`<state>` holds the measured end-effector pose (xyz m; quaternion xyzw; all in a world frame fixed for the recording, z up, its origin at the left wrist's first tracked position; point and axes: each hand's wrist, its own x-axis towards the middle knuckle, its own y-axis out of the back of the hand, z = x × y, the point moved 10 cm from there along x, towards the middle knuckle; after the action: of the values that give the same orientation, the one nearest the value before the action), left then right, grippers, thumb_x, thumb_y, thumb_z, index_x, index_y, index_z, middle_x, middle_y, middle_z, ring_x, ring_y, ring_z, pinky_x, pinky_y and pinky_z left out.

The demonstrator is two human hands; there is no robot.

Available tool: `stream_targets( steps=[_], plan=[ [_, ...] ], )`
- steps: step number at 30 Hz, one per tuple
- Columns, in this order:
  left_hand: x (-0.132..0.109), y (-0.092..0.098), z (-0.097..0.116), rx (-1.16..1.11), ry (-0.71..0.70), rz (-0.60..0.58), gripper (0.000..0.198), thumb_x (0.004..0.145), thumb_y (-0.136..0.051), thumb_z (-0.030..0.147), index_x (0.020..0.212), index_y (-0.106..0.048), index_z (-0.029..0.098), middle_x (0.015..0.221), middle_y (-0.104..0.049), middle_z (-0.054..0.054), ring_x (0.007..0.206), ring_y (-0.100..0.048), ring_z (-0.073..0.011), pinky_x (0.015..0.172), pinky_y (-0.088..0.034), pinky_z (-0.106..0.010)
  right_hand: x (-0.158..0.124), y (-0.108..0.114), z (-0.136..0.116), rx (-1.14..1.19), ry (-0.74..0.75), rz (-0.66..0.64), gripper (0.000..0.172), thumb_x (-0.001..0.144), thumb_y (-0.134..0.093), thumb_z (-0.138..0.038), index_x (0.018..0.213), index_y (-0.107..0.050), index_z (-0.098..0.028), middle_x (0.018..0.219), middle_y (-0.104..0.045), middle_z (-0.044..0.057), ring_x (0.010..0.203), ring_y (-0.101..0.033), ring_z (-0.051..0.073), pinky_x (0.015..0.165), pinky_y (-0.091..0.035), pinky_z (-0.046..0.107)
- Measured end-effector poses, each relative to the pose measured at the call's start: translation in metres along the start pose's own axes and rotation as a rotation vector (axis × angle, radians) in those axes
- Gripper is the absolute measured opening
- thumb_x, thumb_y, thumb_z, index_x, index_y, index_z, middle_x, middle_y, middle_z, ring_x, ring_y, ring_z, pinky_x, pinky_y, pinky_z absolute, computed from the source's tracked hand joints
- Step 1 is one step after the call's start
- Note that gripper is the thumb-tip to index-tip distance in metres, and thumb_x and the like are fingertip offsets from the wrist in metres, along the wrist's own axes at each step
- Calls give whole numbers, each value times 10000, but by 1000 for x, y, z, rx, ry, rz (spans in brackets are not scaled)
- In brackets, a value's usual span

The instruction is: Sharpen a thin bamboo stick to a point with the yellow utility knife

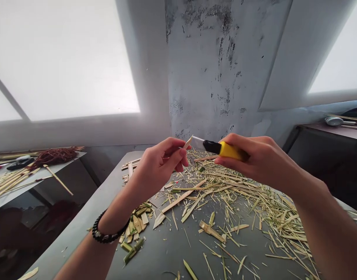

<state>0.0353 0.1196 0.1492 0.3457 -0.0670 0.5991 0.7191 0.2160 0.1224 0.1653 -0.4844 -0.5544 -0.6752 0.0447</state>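
Bamboo sliver (188, 143) up over the bench (167, 252), point tilted skyward! On the left, the left hand (159, 161) pinches it between thumb and fingers, tip poking clear. Next along, the yellow-handled knife (232, 151), gripped in the right hand (258, 159), blade reaching toward that tip; whether they touch, I can't quite tell. Light, shallow strokes would suit here, pinch kept low, edge turned off the fingers. Shavings (283, 214) litter the right side below.
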Motion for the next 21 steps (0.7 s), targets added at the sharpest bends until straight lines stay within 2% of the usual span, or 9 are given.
stream_targets(
  steps=[5, 12, 16, 21],
  plan=[
    [-1, -1, 10, 36, -29, 42, 84, 997, -587, 249, 998, -655, 199, 768, -717, 13, 608, -606, -72, 606, -532, -209, -1, 3, -8, -121, 61, 76, 459, 992, -490, -651, 853, -568, -220, 571, -447, -65, 483, -326, 96, 513, -317, 249],
    [-8, -2, 22, 33, -70, 77, 44, 994, -590, 218, 1000, -631, 203, 769, -717, 31, 575, -590, -53, 579, -521, -192, -1, 2, -7, -264, 83, 114, 509, 997, -462, -663, 803, -590, -210, 540, -459, -57, 460, -339, 95, 505, -275, 259],
    [-7, 0, 16, 64, -36, 105, 71, 1007, -568, 247, 994, -621, 202, 772, -694, 26, 573, -612, -61, 580, -521, -209, 0, 4, -4, -388, 37, 182, 559, 984, -450, -697, 749, -593, -210, 534, -480, -39, 454, -336, 98, 503, -231, 267],
    [1, 2, -1, -8, 107, 73, 111, 996, -582, 284, 971, -611, 179, 732, -666, 19, 518, -619, -69, 543, -524, -213, 4, -6, 1, -446, -11, 145, 579, 994, -404, -709, 765, -603, -216, 572, -538, -16, 472, -375, 110, 498, -197, 275]
  ],
)
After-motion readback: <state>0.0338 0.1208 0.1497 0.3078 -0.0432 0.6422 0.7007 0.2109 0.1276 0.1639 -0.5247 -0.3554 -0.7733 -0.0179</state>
